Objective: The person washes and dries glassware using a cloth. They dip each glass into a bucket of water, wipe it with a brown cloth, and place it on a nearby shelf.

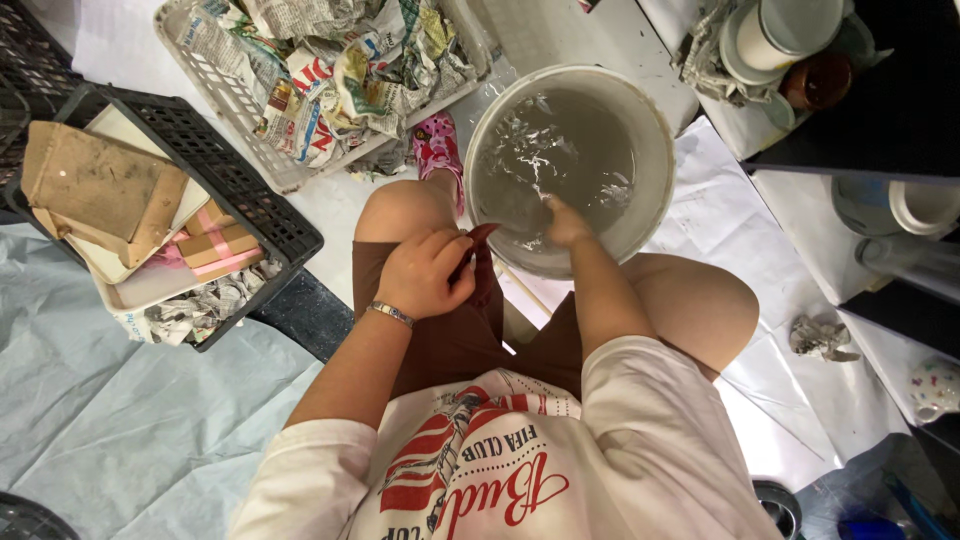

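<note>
while my right hand [566,224] is dipping into the water of the bucket [655,120], fingers hidden, my left hand [425,272] is pinching my shorts [450,340].

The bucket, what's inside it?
The bucket holds cloudy grey water. The right hand dips into it at the near rim. The fingers are underwater, so anything they hold, or the bottom, can't be seen.

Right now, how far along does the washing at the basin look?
Early to midway, I'd judge. Done: cups and lids sit unwrapped on the shelf. In hand: the right hand is dipped in the water of the basin; whether it holds anything is hidden. The left hand pinches the shorts. Left: a white basket full of crumpled newspaper, possibly more wrapped pieces.
</note>
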